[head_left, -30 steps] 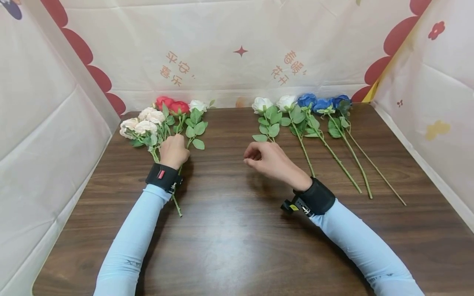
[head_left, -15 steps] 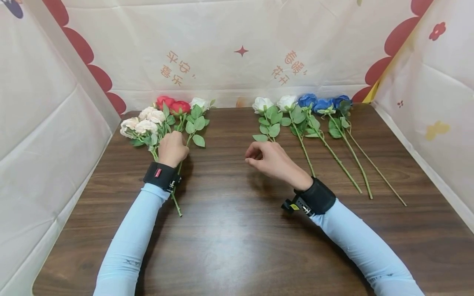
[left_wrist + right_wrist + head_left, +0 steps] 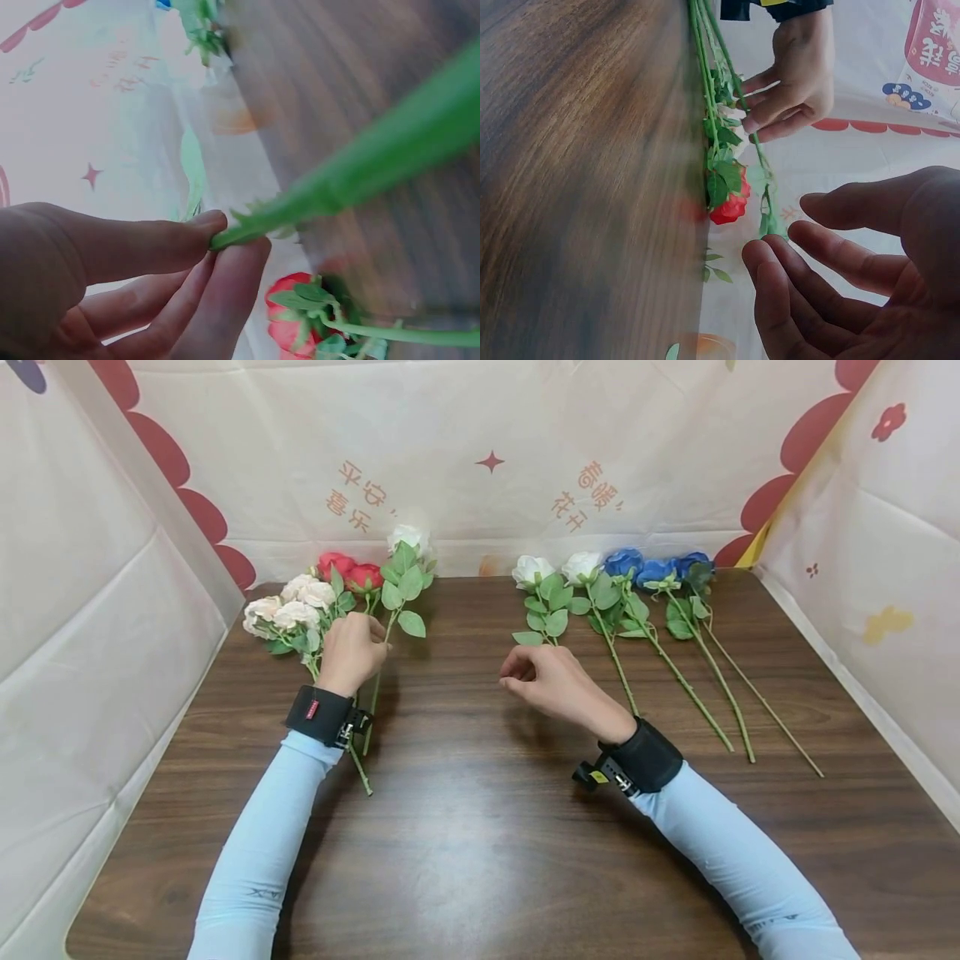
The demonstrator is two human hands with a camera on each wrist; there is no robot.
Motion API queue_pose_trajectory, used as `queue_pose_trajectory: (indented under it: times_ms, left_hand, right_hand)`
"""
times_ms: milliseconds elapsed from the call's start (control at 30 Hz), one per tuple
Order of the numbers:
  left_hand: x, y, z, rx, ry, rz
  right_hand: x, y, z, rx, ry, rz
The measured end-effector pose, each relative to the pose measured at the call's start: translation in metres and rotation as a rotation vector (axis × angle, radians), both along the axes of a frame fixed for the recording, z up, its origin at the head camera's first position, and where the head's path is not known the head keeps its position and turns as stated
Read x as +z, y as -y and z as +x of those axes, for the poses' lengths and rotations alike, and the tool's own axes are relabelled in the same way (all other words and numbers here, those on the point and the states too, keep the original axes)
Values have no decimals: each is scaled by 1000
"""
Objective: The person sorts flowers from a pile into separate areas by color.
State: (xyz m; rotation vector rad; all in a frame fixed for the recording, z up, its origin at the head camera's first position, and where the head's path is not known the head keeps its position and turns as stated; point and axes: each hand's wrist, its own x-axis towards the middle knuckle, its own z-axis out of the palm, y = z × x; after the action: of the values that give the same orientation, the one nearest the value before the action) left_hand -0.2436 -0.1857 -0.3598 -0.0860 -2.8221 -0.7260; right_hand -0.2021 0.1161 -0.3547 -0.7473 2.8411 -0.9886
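While left fingers [image 3: 232,292] pinch white rose [image 3: 407,562] near far table edge [image 3: 465,583] | right fingers [image 3: 847,259] loosely bent, well apart

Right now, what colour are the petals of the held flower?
The petals are white, clearest in the head view.

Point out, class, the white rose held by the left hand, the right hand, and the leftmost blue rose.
Held white rose [image 3: 408,537]: head view, on its bloom.
Right hand [image 3: 551,682]: head view, on its back.
Leftmost blue rose [image 3: 622,562]: head view, on its petals.
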Motion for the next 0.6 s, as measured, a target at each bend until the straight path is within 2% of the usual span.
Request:
queue_pose_trajectory:
  times_ms: [367,500,600]
  left_hand:
    - [13,-12,8,-13,9,23]
    - [16,-19,12,-47,15,73]
    - [17,-27,14,-82,49,140]
  right_hand:
    - [1,-1,-1,-20,16,7]
    - [2,-1,0,-35,19,10]
    - [3,-1,-1,-41,13,-5]
